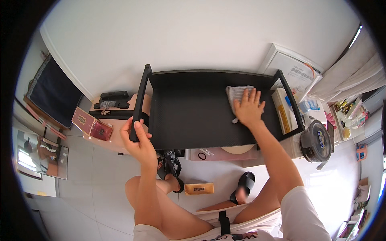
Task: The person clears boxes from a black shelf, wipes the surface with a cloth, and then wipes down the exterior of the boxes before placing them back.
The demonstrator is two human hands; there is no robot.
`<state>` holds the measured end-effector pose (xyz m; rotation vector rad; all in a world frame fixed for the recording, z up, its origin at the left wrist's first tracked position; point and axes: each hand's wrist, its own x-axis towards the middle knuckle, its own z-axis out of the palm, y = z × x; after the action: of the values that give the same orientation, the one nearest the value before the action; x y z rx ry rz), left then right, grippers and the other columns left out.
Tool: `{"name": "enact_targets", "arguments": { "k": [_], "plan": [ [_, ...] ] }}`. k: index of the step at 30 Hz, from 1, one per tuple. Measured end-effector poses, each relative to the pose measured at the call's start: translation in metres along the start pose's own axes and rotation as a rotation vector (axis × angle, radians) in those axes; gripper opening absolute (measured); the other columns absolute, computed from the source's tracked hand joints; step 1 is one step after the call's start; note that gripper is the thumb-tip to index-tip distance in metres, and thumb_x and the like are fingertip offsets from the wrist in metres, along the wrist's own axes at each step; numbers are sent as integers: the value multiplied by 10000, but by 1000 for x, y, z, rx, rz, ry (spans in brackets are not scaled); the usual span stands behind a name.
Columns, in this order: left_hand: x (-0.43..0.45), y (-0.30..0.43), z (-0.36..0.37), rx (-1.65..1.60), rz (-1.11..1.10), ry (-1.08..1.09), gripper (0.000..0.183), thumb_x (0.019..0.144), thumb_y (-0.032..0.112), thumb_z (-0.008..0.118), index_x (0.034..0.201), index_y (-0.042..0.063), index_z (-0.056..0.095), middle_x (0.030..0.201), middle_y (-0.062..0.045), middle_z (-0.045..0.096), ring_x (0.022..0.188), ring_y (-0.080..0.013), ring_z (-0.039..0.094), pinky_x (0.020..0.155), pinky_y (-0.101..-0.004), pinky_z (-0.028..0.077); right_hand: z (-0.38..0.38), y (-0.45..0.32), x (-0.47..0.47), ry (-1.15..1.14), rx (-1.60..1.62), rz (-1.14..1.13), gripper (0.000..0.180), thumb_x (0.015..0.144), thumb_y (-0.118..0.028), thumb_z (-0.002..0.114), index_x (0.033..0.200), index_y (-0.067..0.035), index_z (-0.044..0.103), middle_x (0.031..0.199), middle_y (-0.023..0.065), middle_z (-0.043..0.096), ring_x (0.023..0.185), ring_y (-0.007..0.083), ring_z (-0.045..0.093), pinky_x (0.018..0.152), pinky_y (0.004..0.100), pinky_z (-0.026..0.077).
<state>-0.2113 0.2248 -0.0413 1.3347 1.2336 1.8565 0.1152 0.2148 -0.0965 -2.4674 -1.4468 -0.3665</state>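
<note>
Before me stands a black shelf rack with a flat top tray and raised side frames. My left hand grips the front end of the rack's left side rail, thumb on top. On the right part of the tray lies a folded, light grey striped cloth. My right hand rests flat on the cloth with its fingers spread, pressing it against the black surface. Part of the cloth is hidden under the palm.
Left of the rack are a pink suitcase and a dark red box. To its right stand a lidded container and a white framed board. A small yellow box sits on the floor between my feet.
</note>
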Motion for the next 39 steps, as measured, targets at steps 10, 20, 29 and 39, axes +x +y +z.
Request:
{"name": "enact_targets", "arguments": {
  "k": [10, 20, 29, 39],
  "plan": [
    [1, -13, 5, -11, 110, 47, 246, 937, 175, 534, 1090, -17, 522, 869, -93, 607, 614, -62, 529, 451, -161, 396, -31, -169, -37, -207, 255, -496, 698, 822, -657, 390, 1407, -277, 346, 1489, 257, 106, 1390, 408, 36, 1072, 583, 53],
    [1, -17, 6, -6, 152, 79, 230, 940, 160, 525, 1102, -3, 524, 895, -98, 621, 675, -85, 574, 471, -162, 414, -9, -81, -13, -36, 145, -396, 530, 875, -293, 476, 1350, -68, 410, 1414, 246, 319, 1332, 394, 269, 1070, 501, 220],
    [-2, -8, 13, -25, 111, 92, 222, 932, 153, 539, 1089, -4, 528, 844, -69, 617, 568, -39, 487, 452, -179, 376, 11, 42, 47, 445, 1084, 419, 537, 936, -290, 367, 1382, 0, 301, 1376, 297, 321, 1228, 489, 341, 1052, 509, 237],
    [-1, -18, 11, -45, 183, 82, 204, 921, 110, 544, 1072, -26, 540, 816, -70, 615, 557, -29, 484, 403, -156, 340, 20, -107, 75, 623, 801, 325, 593, 914, -93, 496, 1434, -67, 212, 1445, 334, -131, 1327, 536, -74, 1087, 565, 88]
  ]
}}
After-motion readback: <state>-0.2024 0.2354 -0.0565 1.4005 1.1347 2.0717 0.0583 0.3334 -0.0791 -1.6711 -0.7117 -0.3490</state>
